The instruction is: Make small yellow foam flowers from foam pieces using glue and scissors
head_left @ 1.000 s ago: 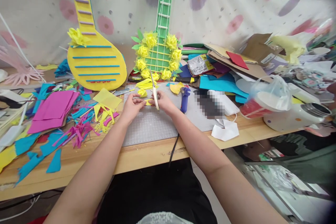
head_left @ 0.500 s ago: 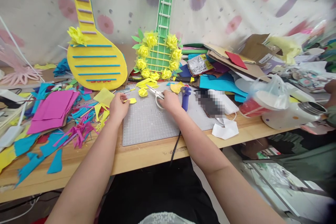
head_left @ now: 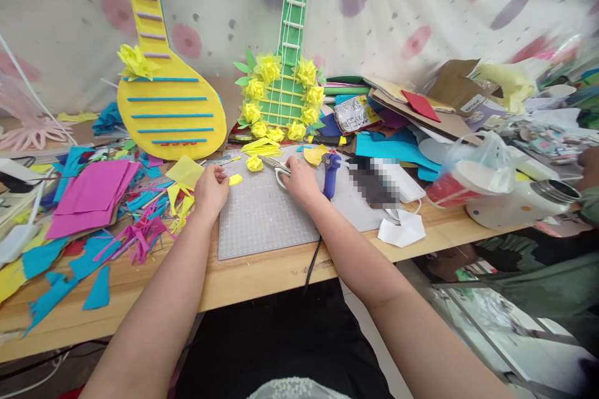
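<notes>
My right hand (head_left: pixel 300 178) is closed round the white handles of a pair of scissors (head_left: pixel 277 166), low over the grey cutting mat (head_left: pixel 266 218). Their blades point left and away from me, close to a yellow paper flower (head_left: pixel 254 164). At the mat's left edge, my left hand (head_left: pixel 213 187) has its fingers curled together at the side of a small yellow paper piece (head_left: pixel 235 179); the exact contact is partly hidden. Folded yellow strips (head_left: pixel 262 147) lie behind the flower. A blue glue gun (head_left: pixel 331 176) lies right of my right hand.
Yellow (head_left: pixel 173 115) and green (head_left: pixel 291 90) paper instruments stand at the back. Magenta sheets (head_left: pixel 91 196) and coloured scraps cover the left side. Right are a white mask (head_left: pixel 401 229), a cup in a bag (head_left: pixel 468 177) and a flask (head_left: pixel 519 202). Another person's arm shows far right.
The scissors have tilted lower toward the mat, their tips nearer the yellow flower. The left fingers have drawn back slightly, baring more of the small yellow piece's near end.
</notes>
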Motion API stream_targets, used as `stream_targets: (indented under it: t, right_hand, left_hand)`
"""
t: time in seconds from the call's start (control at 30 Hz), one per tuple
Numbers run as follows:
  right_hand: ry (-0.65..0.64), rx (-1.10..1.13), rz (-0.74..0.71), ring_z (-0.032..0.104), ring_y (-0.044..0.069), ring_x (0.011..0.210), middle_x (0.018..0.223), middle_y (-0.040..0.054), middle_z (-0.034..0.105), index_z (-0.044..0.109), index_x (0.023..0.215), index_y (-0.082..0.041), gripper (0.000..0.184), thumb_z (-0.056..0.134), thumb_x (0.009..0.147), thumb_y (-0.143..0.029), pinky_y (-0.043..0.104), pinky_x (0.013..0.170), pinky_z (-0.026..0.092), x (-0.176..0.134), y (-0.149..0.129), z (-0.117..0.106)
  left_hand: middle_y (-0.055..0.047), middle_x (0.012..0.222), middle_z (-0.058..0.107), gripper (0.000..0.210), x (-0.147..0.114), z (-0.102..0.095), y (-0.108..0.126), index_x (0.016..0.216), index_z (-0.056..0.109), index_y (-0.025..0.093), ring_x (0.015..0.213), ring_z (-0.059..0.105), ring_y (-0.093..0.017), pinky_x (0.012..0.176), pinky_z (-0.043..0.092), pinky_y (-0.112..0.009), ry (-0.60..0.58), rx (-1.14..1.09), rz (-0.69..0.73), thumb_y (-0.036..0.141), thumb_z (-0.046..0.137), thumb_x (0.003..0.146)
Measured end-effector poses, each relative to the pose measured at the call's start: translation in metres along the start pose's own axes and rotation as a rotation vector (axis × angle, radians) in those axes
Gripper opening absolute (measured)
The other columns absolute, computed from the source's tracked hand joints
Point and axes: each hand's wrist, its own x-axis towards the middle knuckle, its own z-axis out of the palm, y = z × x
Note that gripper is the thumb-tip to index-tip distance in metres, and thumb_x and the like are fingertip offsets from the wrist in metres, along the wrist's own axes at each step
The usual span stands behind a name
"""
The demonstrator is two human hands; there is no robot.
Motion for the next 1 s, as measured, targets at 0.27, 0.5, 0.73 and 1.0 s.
stream_targets:
  t: [0.27, 0.5, 0.73, 1.0]
  right_hand:
    - [-0.007, -0.018, 0.018, 0.059, 0.023, 0.093, 0.102, 0.0122, 0.064, 0.051, 0.101, -0.015, 0.020, 0.050, 0.082, -0.022, 0.031, 0.075, 0.042, -0.004, 0.004, -0.001]
    - [0.014, 0.058, 0.005, 0.059, 0.023, 0.091, 0.100, 0.0099, 0.064, 0.050, 0.097, -0.017, 0.018, 0.051, 0.081, -0.024, 0.031, 0.075, 0.042, -0.005, 0.003, -0.003]
    - [0.139, 0.144, 0.127, 0.058, 0.024, 0.092, 0.110, 0.0163, 0.057, 0.040, 0.106, -0.012, 0.027, 0.045, 0.085, -0.028, 0.033, 0.075, 0.043, -0.004, 0.001, -0.001]
    - [0.054, -0.067, 0.226, 0.061, 0.024, 0.091, 0.113, 0.0216, 0.052, 0.040, 0.114, -0.006, 0.029, 0.037, 0.086, -0.016, 0.034, 0.074, 0.046, 0.004, -0.004, 0.004]
  left_hand:
    - [-0.003, 0.086, 0.068, 0.025, 0.002, 0.001, -0.001, 0.096, 0.055, 0.018, 0.078, 0.064, -0.016, 0.080, 0.047, -0.031, 0.006, -0.053, -0.016, 0.013, 0.058, 0.072]
    - [-0.004, 0.086, 0.069, 0.028, 0.005, 0.002, -0.007, 0.100, 0.057, 0.018, 0.078, 0.065, -0.018, 0.080, 0.048, -0.033, 0.051, -0.053, -0.017, 0.016, 0.060, 0.072]
    - [-0.005, 0.086, 0.069, 0.026, 0.006, 0.004, -0.010, 0.099, 0.058, 0.018, 0.081, 0.065, -0.019, 0.080, 0.048, -0.034, 0.045, -0.036, 0.002, 0.018, 0.059, 0.073]
    - [-0.005, 0.089, 0.069, 0.027, 0.002, 0.000, -0.001, 0.101, 0.059, 0.019, 0.083, 0.064, -0.020, 0.079, 0.047, -0.033, -0.012, 0.046, -0.018, 0.026, 0.060, 0.074]
